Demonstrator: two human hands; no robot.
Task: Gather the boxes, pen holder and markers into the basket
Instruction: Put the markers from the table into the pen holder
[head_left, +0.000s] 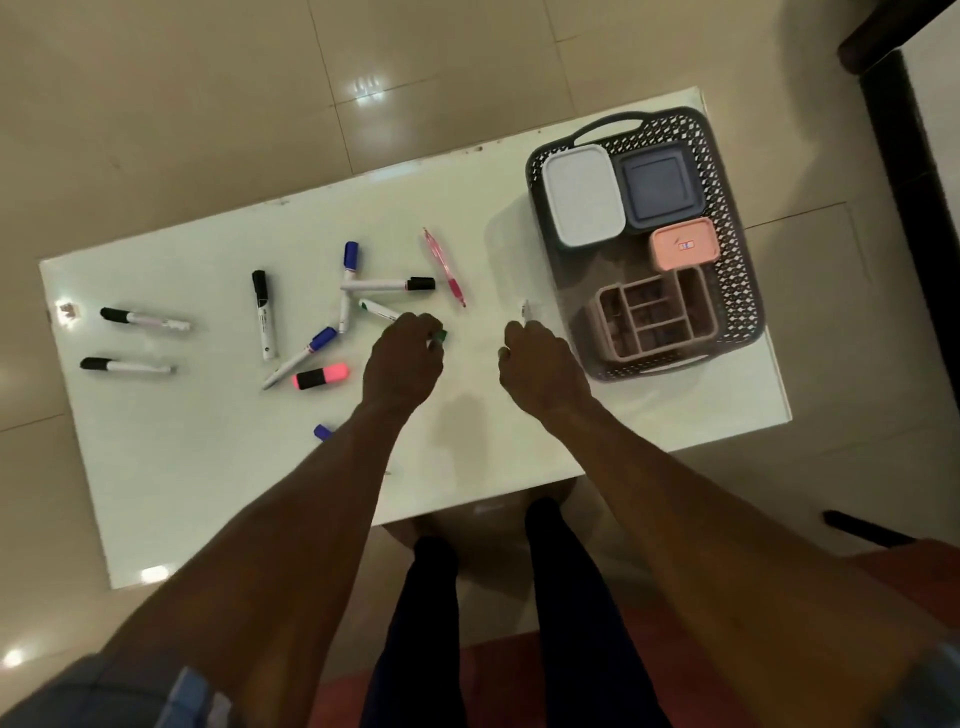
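Observation:
A dark basket (737, 291) at the table's right end holds a white box (582, 195), a grey box (658, 187), a small pink box (684, 244) and a pink pen holder (652, 317). Several markers lie loose on the white table (208, 467), among them a pink highlighter (322, 376) and a pink pen (445, 269). My left hand (402, 358) is closed on a green-capped marker (382, 310). My right hand (537, 364) grips a white marker (525, 310), just left of the basket.
Two black-capped markers (140, 319) lie at the table's far left. A blue cap (323, 431) shows beside my left forearm. Tiled floor surrounds the table, with dark furniture (914, 171) to the right.

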